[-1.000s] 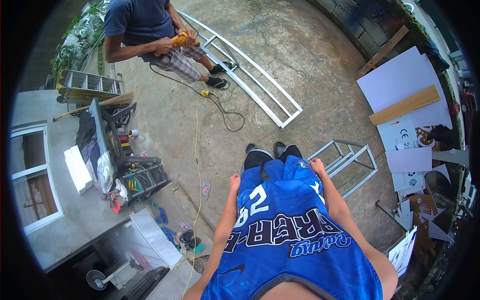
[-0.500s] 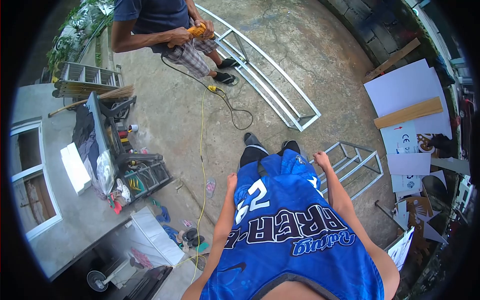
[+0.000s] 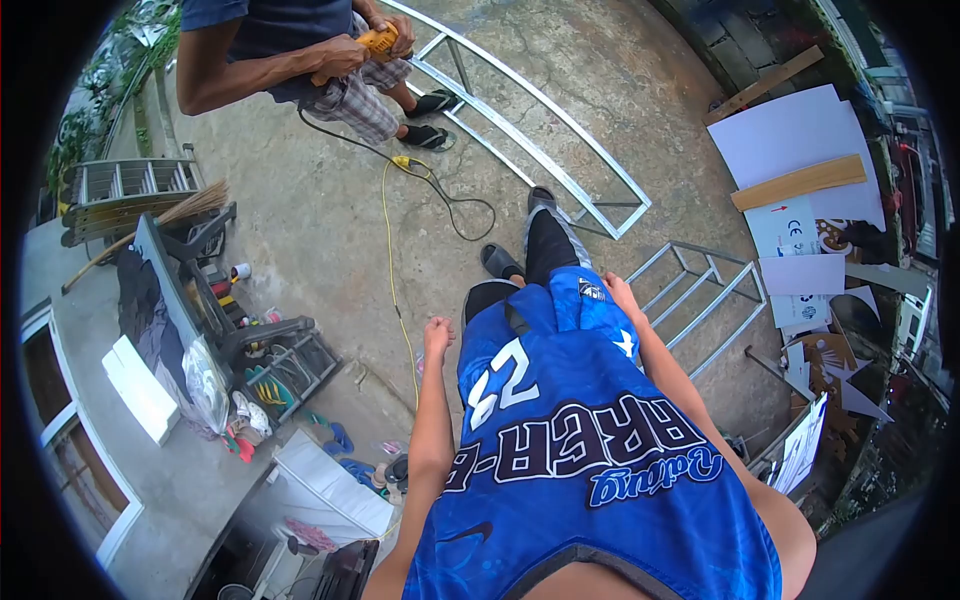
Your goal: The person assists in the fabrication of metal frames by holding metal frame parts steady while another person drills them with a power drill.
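My left hand [image 3: 438, 336] hangs at my left side over the concrete, fingers curled in loosely with nothing seen in them. Beside the right leg of my shorts is my right hand [image 3: 620, 293], also curled and seemingly holding nothing. Just past it on the ground lies a small metal frame [image 3: 712, 270] with crossbars; the hand does not visibly touch it. Ahead of my forward foot [image 3: 541, 197] stretches a long curved metal frame [image 3: 560, 105]. At its far end a co-worker [image 3: 290, 50] grips an orange power drill [image 3: 379, 42] in both hands.
A black cord [image 3: 455, 198] joins a yellow extension cord [image 3: 391, 265] across the floor on my left. Also left are a folded ladder [image 3: 130, 180], a broom [image 3: 195, 203] and a cluttered bench [image 3: 165, 270]. White boards [image 3: 790, 150] and a wooden plank [image 3: 798, 183] lie at right.
One of my feet has stepped forward beside the long frame's near end. My left hand has swung forward and outward, while the right has moved back against my shorts.
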The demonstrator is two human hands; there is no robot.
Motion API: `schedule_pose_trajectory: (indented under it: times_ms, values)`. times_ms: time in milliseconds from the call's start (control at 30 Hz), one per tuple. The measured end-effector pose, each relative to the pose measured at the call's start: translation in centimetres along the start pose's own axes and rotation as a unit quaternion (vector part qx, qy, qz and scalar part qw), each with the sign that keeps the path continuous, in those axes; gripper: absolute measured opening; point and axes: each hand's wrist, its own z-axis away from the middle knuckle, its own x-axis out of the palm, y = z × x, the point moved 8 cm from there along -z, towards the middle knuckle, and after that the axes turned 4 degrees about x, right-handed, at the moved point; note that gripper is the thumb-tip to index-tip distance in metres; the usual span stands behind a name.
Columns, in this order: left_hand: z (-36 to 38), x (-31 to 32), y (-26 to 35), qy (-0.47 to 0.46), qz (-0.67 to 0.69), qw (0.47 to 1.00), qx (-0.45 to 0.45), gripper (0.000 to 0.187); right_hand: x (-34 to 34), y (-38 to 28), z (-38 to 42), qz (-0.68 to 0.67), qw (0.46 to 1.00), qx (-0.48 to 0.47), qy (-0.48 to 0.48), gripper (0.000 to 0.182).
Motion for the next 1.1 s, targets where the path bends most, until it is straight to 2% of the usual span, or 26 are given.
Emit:
schedule_pose_trajectory:
  times_ms: [33, 100, 167, 267, 300, 400, 500, 533, 600, 667, 767, 800, 900, 933, 1000, 1033, 1100]
  values:
    - [0.4, -0.5, 0.9, -0.001, -0.002, 1.000, 0.015, 0.016, -0.8, -1.3, 0.8, 0.072, 0.996, -0.055, -0.018, 0.033]
    - [2.8, -2.3, 5.2, -0.004, -0.092, 0.971, 0.220, 0.017, -3.8, -5.4, 4.6, 0.211, 0.962, -0.161, -0.059, 0.031]
    - [12.8, -4.9, 15.1, 0.009, -0.193, 0.933, 0.304, 0.019, -7.5, -7.6, 7.7, 0.308, 0.922, -0.219, -0.084, 0.034]
    - [21.6, -8.8, 20.0, 0.033, -0.135, 0.936, 0.324, 0.022, -13.4, -14.2, 13.5, 0.351, 0.892, -0.261, -0.116, 0.061]
    - [23.5, -9.5, 21.2, 0.029, -0.111, 0.934, 0.339, 0.023, -14.6, -16.7, 15.4, 0.356, 0.887, -0.263, -0.130, 0.073]
    - [30.9, -7.7, 27.3, 0.121, -0.259, 0.822, 0.493, 0.026, -15.9, -22.3, 20.6, 0.290, 0.848, -0.425, -0.128, 0.087]
    - [32.0, -6.7, 22.6, 0.136, -0.232, 0.784, 0.559, 0.027, -15.5, -22.9, 23.1, 0.109, 0.856, -0.467, -0.191, 0.087]
    - [31.6, -6.5, 21.6, 0.122, -0.214, 0.805, 0.540, 0.026, -16.1, -23.4, 23.6, 0.025, 0.862, -0.490, -0.130, 0.066]
    - [31.3, -5.7, 19.9, 0.097, -0.178, 0.847, 0.492, 0.024, -16.3, -22.4, 23.5, 0.023, 0.859, -0.511, -0.028, 0.047]
    - [32.1, -4.7, 23.8, 0.133, -0.141, 0.822, 0.535, 0.025, -17.6, -24.0, 24.3, -0.008, 0.835, -0.541, 0.103, 0.026]
    - [31.0, -4.3, 27.1, 0.174, -0.107, 0.743, 0.637, 0.030, -16.3, -21.7, 23.8, -0.077, 0.875, -0.464, 0.111, 0.022]
    - [30.6, -4.2, 27.6, 0.191, -0.101, 0.712, 0.668, 0.032, -16.1, -21.5, 23.8, -0.107, 0.868, -0.464, 0.145, 0.021]
    - [28.5, -2.5, 27.7, 0.170, -0.042, 0.662, 0.728, 0.031, -14.5, -20.3, 23.3, -0.138, 0.852, -0.487, 0.136, 0.022]
    - [28.5, -2.3, 27.8, 0.177, -0.021, 0.658, 0.731, 0.031, -14.6, -21.4, 23.7, -0.162, 0.840, -0.488, 0.174, 0.022]
    - [28.5, -2.1, 27.8, 0.193, 0.024, 0.644, 0.740, 0.029, -14.0, -21.1, 23.4, -0.194, 0.815, -0.518, 0.174, 0.022]
    - [28.3, -2.2, 27.4, 0.171, 0.012, 0.642, 0.747, 0.029, -13.5, -20.6, 23.6, -0.208, 0.802, -0.532, 0.173, 0.022]
    - [28.0, -2.7, 26.9, 0.128, -0.013, 0.638, 0.759, 0.028, -12.2, -18.9, 23.4, -0.193, 0.815, -0.526, 0.148, 0.023]
